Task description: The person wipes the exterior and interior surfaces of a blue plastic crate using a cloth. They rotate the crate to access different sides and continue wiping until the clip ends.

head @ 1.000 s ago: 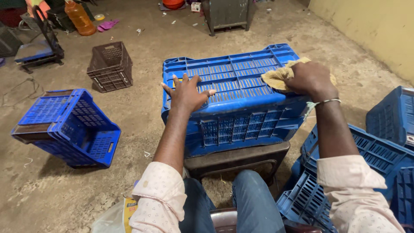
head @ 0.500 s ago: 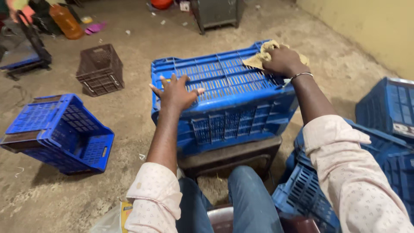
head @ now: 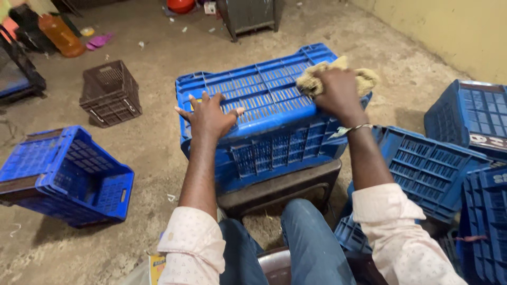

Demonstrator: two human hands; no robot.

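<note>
- head view: an upturned blue crate (head: pixel 264 100) sits in the middle of the frame, its slatted base facing up, resting on a dark stool (head: pixel 285 187) just in front of the person's knees; propped this way, the base sits within reach of both arms.
- the left hand (head: pixel 208 113) lies flat on the crate's near left part, fingers spread and grasping nothing; it looks placed there to steady the crate.
- the right hand (head: pixel 338 89) is closed over a tan cloth (head: pixel 364 79) and presses it onto the crate's base toward 1 o'clock, near the far right corner; the cloth bunches out on either side of the knuckles.
- at 8 o'clock a second blue crate (head: pixel 63 177) lies tipped on its side on the floor (head: pixel 153 142), its open mouth showing nothing inside.
- at 10 o'clock a small dark brown basket (head: pixel 110 94) stands upright, apparently holding nothing.
- at 3 to 4 o'clock more blue crates (head: pixel 438 169) lean and stack against one another beside the right arm; what they hold cannot be made out.
- at 11 o'clock, well away, an orange bottle (head: pixel 62 35) stands on the floor.
</note>
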